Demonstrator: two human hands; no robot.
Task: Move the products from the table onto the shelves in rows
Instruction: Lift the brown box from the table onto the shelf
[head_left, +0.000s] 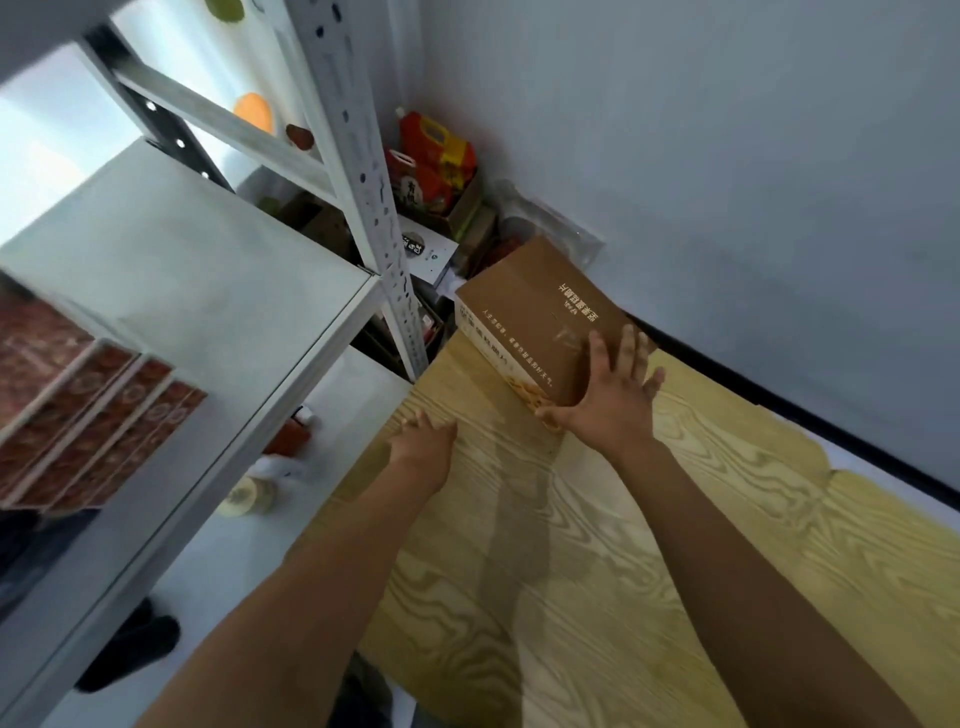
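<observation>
A brown cardboard product box (530, 306) with white print stands at the far corner of the wood-grain table (597, 545). My right hand (610, 392) lies on the box's near end, fingers spread over its top and thumb along its side. My left hand (423, 444) hovers over the table's left edge, fingers loosely extended, holding nothing. The grey metal shelf (197, 270) stands to the left, with several red patterned boxes (93, 415) lined up in a row on its left part.
A perforated shelf upright (374, 182) rises between shelf and table. Red and yellow packages (436, 161) and cartons sit on the floor in the corner behind it. A lower shelf holds a round jar (247, 496). A white wall runs along the table's right side.
</observation>
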